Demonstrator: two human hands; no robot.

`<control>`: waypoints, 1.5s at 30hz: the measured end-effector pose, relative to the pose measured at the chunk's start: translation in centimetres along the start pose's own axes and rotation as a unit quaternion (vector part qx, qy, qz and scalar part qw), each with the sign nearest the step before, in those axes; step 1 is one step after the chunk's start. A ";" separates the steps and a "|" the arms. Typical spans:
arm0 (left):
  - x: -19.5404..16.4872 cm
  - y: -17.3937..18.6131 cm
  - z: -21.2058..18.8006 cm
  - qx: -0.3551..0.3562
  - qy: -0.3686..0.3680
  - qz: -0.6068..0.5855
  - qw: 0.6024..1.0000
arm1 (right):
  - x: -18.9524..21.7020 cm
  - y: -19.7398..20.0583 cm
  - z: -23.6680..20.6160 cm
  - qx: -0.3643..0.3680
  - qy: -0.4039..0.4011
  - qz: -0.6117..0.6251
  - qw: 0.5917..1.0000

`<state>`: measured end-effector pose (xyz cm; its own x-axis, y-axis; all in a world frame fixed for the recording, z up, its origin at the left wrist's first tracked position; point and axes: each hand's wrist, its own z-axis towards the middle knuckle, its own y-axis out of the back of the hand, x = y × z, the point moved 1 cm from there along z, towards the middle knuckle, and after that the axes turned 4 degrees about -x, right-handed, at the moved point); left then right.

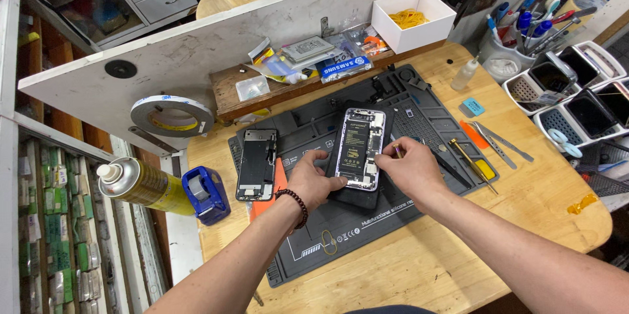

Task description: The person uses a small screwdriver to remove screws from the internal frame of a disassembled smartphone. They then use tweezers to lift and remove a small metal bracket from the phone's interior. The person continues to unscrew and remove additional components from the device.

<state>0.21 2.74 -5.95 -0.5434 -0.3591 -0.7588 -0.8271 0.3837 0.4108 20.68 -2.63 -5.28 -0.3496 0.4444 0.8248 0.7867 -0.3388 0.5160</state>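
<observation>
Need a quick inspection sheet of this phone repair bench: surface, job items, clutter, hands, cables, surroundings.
Surface: round wooden table with a dark grey silicone work mat on top.
Job's things: opened phone with its battery exposed, lying on a dark pad; separated screen panel lies to its left.
Clutter: tweezers, yellow-handled screwdriver, small dropper bottle, blue tape dispenser, spray can, tape roll, white box, pen cup.
Grippers: left hand rests on the phone's lower left edge; right hand pinches a thin tool beside the phone's right edge.
Cables: nothing seen.
Surroundings: white partition board behind; trays of phones at right.
</observation>
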 end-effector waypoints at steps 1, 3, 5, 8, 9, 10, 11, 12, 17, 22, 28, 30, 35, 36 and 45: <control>-0.6 -0.2 0.0 0.004 0.012 0.006 1.000 | 0.3 0.2 0.4 0.007 0.001 -0.002 1.000; -1.5 -0.5 0.1 0.011 0.041 0.017 0.999 | 0.7 0.4 0.8 0.024 0.000 -0.005 1.000; -2.0 -0.6 0.2 0.019 0.039 0.032 0.999 | 0.9 1.2 0.1 -0.022 0.107 -0.107 0.988; -2.0 -0.5 0.6 0.017 0.036 0.035 0.999 | 1.0 1.5 -1.7 -0.011 0.200 -0.160 0.967; -1.9 -0.5 0.8 0.016 0.035 0.032 0.999 | 1.0 1.4 -2.4 0.005 0.218 -0.162 0.962; -1.8 -0.6 1.1 0.026 0.038 0.028 0.999 | 1.0 1.4 -3.0 0.018 0.223 -0.167 0.960; -1.8 -0.6 1.3 0.035 0.040 0.024 0.998 | 1.1 1.3 -3.5 0.030 0.228 -0.172 0.958; -1.6 -0.6 1.5 0.042 0.044 0.020 0.998 | 1.2 1.2 -3.8 0.044 0.234 -0.175 0.955; -1.4 -0.4 2.1 0.034 0.010 0.039 0.999 | 1.4 1.1 -3.8 0.049 0.190 -0.167 0.966; -1.1 -0.3 2.6 0.032 -0.006 0.033 0.999 | 0.8 0.9 -3.1 0.058 0.187 -0.161 0.967; -0.5 -0.4 2.8 0.047 -0.005 0.014 0.999 | 0.1 1.0 -2.6 0.081 0.206 -0.161 0.962; -0.4 -0.4 2.9 0.049 -0.003 0.021 0.999 | 0.2 1.1 -2.5 0.091 0.218 -0.160 0.958; -0.3 -0.6 2.8 0.045 -0.008 0.020 0.999 | 0.4 0.9 -2.3 0.107 0.164 -0.177 0.964; -0.3 -0.6 2.7 0.038 -0.006 0.031 0.999 | 0.4 0.8 -2.2 0.109 0.160 -0.179 0.965; -0.5 -0.6 2.3 0.035 0.004 0.020 0.999 | -0.2 0.0 0.1 0.164 -0.009 0.002 0.986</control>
<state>1.32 4.57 -7.01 -0.5766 -0.3487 -0.7389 -0.7932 0.4556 0.4040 20.85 -2.66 -5.46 -0.3399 0.4585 0.8212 0.9115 -0.0546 0.4077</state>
